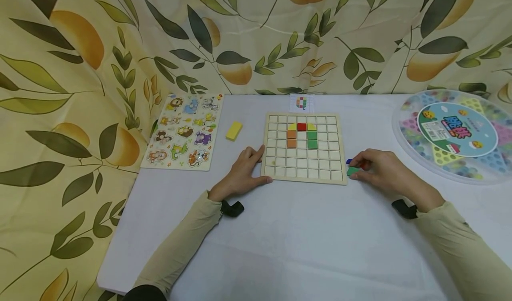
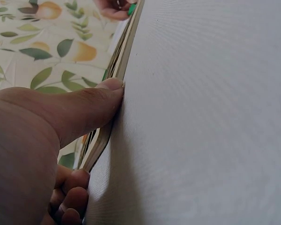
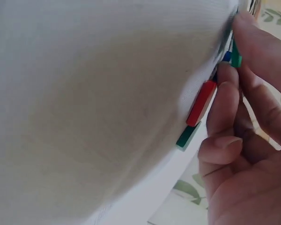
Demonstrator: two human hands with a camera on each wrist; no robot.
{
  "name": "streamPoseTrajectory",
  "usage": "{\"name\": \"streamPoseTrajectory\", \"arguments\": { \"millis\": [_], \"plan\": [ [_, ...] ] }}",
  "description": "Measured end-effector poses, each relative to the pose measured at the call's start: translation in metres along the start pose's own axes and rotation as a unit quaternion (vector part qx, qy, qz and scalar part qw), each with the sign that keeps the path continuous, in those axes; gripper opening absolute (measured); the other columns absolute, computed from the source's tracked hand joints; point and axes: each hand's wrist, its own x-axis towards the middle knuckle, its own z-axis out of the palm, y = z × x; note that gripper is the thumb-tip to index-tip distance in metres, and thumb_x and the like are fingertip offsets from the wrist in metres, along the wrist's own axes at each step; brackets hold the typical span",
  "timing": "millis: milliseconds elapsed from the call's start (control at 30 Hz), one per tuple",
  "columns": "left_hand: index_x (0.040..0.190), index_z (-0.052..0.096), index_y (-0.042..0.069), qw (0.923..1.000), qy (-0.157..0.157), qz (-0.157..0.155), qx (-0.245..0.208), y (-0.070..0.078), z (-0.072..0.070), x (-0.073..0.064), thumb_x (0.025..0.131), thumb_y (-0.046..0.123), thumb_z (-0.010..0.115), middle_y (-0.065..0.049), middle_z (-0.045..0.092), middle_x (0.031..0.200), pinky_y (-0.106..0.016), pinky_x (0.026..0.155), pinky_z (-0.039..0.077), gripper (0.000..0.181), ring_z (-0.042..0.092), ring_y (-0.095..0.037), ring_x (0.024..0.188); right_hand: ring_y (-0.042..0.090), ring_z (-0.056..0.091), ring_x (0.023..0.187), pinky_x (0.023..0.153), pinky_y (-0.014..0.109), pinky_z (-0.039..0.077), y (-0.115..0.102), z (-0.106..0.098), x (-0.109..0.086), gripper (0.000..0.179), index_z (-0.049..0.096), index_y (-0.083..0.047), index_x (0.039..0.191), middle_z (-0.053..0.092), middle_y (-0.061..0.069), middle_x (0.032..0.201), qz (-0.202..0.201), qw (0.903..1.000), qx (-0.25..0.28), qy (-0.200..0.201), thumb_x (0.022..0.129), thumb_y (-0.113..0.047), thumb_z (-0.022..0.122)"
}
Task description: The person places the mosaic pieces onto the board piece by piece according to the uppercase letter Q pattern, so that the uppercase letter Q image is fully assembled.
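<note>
A wooden grid board (image 1: 308, 173) lies on the white table with red, yellow, orange and green squares in an arch on it. My left hand (image 1: 242, 172) holds the board's near left corner, its thumb along the near edge and its fingers at the left side. Just off the board's right side, my right hand (image 1: 380, 170) pinches a green tile (image 1: 353, 171) between thumb and fingers. A blue tile (image 1: 349, 161) shows beside it. Under that hand, the right wrist view shows a red tile (image 3: 201, 103) and a dark green tile (image 3: 188, 136) on the table.
Behind the board lies a small pattern card (image 1: 302, 102). To the left are a yellow block (image 1: 234, 131) and an animal puzzle board (image 1: 184, 132). A large round clear-rimmed game box (image 1: 460, 132) sits at the right. Patterned cloth (image 1: 280, 38) hangs along the back.
</note>
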Motion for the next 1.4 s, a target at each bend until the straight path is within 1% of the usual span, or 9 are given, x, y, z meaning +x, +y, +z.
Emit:
{"name": "streamPoseTrajectory", "arguments": {
  "millis": [133,267,400,533,600,700,833,1067,1400],
  "plan": [
    [0.168,0.022,0.002,1.0000,0.001,0.004,0.000,0.000,0.000,0.000,0.092,0.033,0.085,-0.011,0.046,0.117,-0.031,0.088,0.034,0.103,0.039,-0.021,0.105,-0.001,0.056,0.074,0.066,0.023,0.048,0.000,0.001,0.001,0.021,0.073,-0.010,0.100,0.070,-0.009,0.084,-0.010,0.9999,0.003,0.009,0.086,-0.009,0.089],
    [0.168,0.023,0.002,1.0000,0.003,0.004,0.000,-0.002,0.001,0.000,0.092,0.033,0.085,-0.010,0.046,0.116,-0.030,0.087,0.034,0.102,0.039,-0.021,0.104,-0.001,0.057,0.071,0.063,0.021,0.046,0.000,-0.001,0.001,0.018,0.072,-0.011,0.103,0.070,-0.007,0.082,-0.014,0.9994,0.015,0.026,0.091,-0.004,0.083],
    [0.168,0.023,0.002,1.0000,0.004,0.005,-0.001,-0.003,0.002,0.001,0.093,0.034,0.085,-0.010,0.046,0.117,-0.030,0.087,0.033,0.103,0.039,-0.020,0.104,0.002,0.055,0.069,0.063,0.017,0.043,-0.001,-0.004,0.002,0.015,0.074,-0.015,0.106,0.069,-0.007,0.082,0.005,0.9985,0.034,0.044,0.095,-0.005,0.079],
    [0.168,0.023,0.002,1.0000,0.003,0.004,0.000,-0.003,0.002,0.000,0.093,0.034,0.084,-0.010,0.046,0.118,-0.030,0.088,0.034,0.102,0.039,-0.020,0.105,0.004,0.060,0.070,0.065,0.014,0.044,-0.001,-0.007,0.004,0.009,0.078,-0.016,0.104,0.074,-0.003,0.083,0.029,0.9963,0.060,0.055,0.098,-0.009,0.077],
    [0.168,0.022,0.002,1.0000,0.003,0.003,0.001,-0.002,0.002,0.000,0.093,0.034,0.084,-0.011,0.046,0.118,-0.030,0.088,0.034,0.102,0.039,-0.020,0.105,0.003,0.065,0.072,0.067,0.012,0.047,-0.001,-0.008,0.005,0.009,0.079,-0.014,0.105,0.077,0.001,0.088,0.043,0.9948,0.076,0.054,0.097,-0.011,0.078],
    [0.168,0.022,0.002,1.0000,0.000,0.000,-0.001,-0.001,0.001,-0.001,0.093,0.034,0.084,-0.011,0.046,0.118,-0.030,0.087,0.034,0.103,0.039,-0.021,0.104,0.001,0.069,0.076,0.069,0.011,0.051,-0.001,-0.007,0.008,0.018,0.080,-0.011,0.112,0.079,0.008,0.096,0.067,0.9905,0.112,0.044,0.095,-0.012,0.082],
    [0.168,0.021,0.003,1.0000,-0.003,-0.004,-0.002,-0.001,0.001,-0.001,0.093,0.034,0.084,-0.010,0.045,0.118,-0.029,0.087,0.033,0.103,0.038,-0.020,0.104,0.001,0.070,0.079,0.067,0.016,0.055,-0.003,-0.004,0.013,0.029,0.077,-0.005,0.120,0.079,0.015,0.101,0.080,0.9851,0.149,0.032,0.092,-0.010,0.084],
    [0.168,0.022,0.004,1.0000,-0.002,-0.008,0.004,-0.001,0.002,0.000,0.093,0.035,0.084,-0.009,0.044,0.116,-0.029,0.085,0.032,0.103,0.037,-0.020,0.103,0.002,0.070,0.079,0.063,0.019,0.054,-0.009,0.003,0.028,0.031,0.077,-0.003,0.120,0.078,0.016,0.103,0.094,0.9789,0.177,0.038,0.090,-0.007,0.085],
    [0.168,0.022,0.003,1.0000,-0.001,-0.001,0.001,0.000,0.000,0.000,0.092,0.034,0.085,-0.010,0.044,0.117,-0.030,0.086,0.032,0.103,0.038,-0.020,0.103,-0.002,0.068,0.084,0.074,0.012,0.054,-0.022,0.012,0.052,0.031,0.076,0.001,0.121,0.077,0.021,0.110,0.069,0.9741,0.211,0.042,0.091,-0.005,0.083]
  ]
}}
